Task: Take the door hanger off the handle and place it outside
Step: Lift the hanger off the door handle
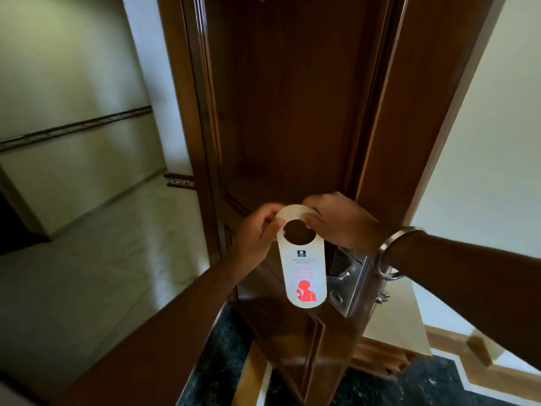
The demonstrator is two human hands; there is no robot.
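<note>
A white door hanger [303, 273] with red lettering and a red figure hangs upright in front of the dark wooden door [292, 112]. Its round hole is free, with nothing through it. My left hand [254, 235] pinches the left side of the loop at the top. My right hand [342, 222] pinches the loop's right side; a metal bangle sits on that wrist. The silver door handle [342, 275] on its lock plate lies just right of the hanger, partly hidden behind it and below my right hand.
The door stands open, its edge [377, 288] toward me. A corridor with a pale marble floor [102, 244] and cream walls opens on the left. Dark stone floor with a wooden threshold strip [251, 376] lies below. A cream wall [483, 142] is on the right.
</note>
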